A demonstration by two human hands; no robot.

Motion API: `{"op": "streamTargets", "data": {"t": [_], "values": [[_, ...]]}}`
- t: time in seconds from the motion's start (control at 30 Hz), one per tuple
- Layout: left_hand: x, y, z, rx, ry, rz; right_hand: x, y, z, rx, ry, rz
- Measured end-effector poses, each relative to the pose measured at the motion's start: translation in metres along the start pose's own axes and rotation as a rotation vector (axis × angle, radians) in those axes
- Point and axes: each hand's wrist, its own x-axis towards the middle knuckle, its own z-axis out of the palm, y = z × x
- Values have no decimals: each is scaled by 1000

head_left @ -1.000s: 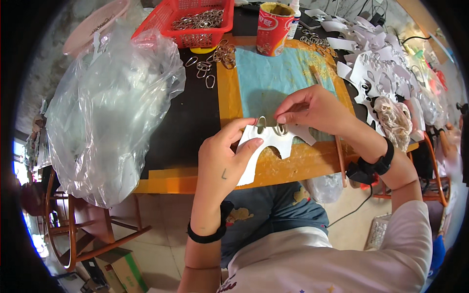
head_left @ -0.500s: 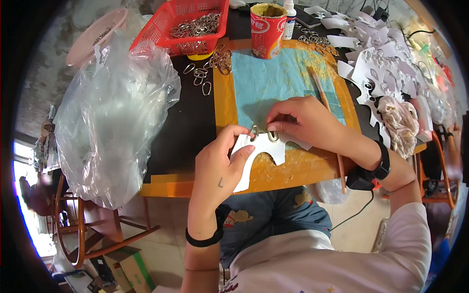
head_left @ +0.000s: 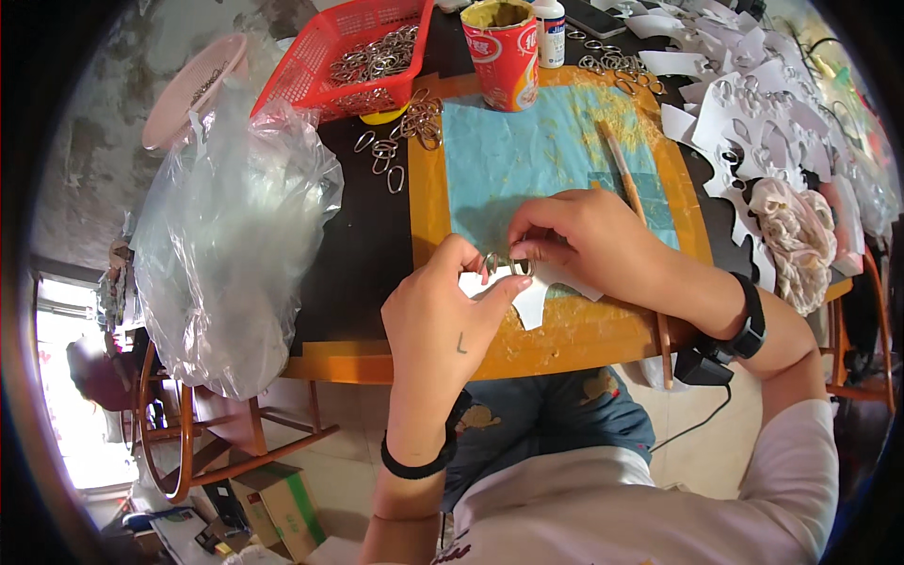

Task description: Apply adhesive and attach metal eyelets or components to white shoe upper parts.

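A white, curved cut-out piece is between my hands at the near side of the blue sheet, partly hidden by my fingers. My left hand is closed on its left part, thumb reaching across toward a metal ring on the piece's upper edge. Pinched fingers of my right hand grip the top of that oval ring from the far side. A second metal ring stands beside it, close to my left index finger. My fingers hide how the rings join the piece.
A brush lies near my right wrist. Beyond are a red tub, a white bottle and a red basket of metal rings. A plastic bag stands left; white cut-outs and a crumpled cloth lie right.
My left thumb has moved right and up, from the piece's left part to the ring. More of the white piece is now covered. My right hand stays pinched at the ring.
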Motion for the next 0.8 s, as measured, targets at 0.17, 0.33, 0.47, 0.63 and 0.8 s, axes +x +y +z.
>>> {"op": "streamTargets", "data": {"t": [0.17, 0.33, 0.47, 0.63, 0.8], "values": [[-3, 0, 4, -111, 15, 12, -3, 2, -1, 76, 10, 18], [-7, -6, 8, -94, 103, 192, -4, -2, -13, 36, -20, -12], [-11, -3, 6, 204, 243, 573, -4, -4, -7, 42, 181, -79], [-21, 0, 6, 536, 478, 975, -9, 0, -3, 126, -140, -119], [-23, -3, 4, 566, 510, 969, -7, -6, -12, 49, -291, -49]]}}
